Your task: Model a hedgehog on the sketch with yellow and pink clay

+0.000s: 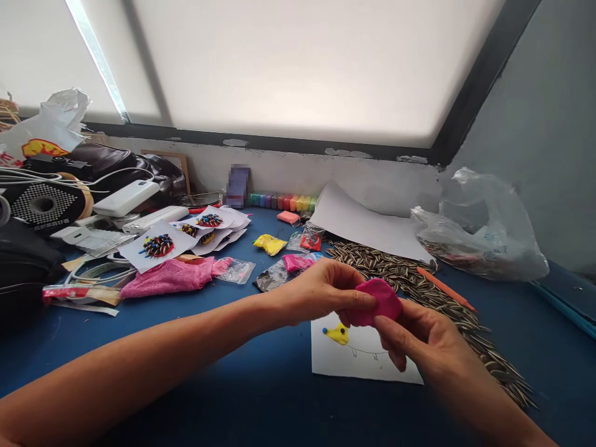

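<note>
Nearest, the right hand and left hand each have a thumb-and-finger grip pinching opposite edges of a flat, rounded magenta clay piece, raised over a white paper sheet bearing a yellow clay patch. The magenta piece should be light, soft, perhaps tacky, denting under hard thumbs; its rim looks safest. Beyond lie striped sunflower seeds.

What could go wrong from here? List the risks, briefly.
1. The pink disc, pinched between the left hand and right hand, looks soft, so it might tear or dent.
2. The hands are above the yellow shape on the white sheet; dropping low could smudge it.
3. The loose striped seeds appear close to the right forearm and could scatter if brushed.
</note>
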### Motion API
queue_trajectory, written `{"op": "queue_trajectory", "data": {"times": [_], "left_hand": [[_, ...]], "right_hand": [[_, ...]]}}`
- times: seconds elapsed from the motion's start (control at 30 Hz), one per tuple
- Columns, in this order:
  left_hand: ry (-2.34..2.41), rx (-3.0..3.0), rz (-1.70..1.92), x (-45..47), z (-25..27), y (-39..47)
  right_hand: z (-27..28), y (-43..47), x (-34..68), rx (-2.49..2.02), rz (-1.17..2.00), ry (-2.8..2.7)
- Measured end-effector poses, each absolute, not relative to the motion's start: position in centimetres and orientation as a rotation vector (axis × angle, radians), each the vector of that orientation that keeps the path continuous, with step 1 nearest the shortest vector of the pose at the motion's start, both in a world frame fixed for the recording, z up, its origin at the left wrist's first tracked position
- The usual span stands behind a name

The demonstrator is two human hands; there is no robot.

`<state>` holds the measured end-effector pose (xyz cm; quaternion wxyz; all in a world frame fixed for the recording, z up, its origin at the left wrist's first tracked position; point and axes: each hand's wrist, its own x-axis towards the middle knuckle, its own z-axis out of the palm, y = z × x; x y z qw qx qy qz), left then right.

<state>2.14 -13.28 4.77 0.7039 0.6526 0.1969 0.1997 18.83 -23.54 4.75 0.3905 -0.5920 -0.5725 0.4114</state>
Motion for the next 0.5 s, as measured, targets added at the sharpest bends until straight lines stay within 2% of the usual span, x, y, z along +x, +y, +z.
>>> {"op": "queue_trajectory", "data": {"times": [0.5], "left_hand": [[0.391,1.509,0.394,2.0,4.5,-13.0]], "right_hand": [[4.1,-23.9,17.7,-1.532,1.193,-1.324]]}}
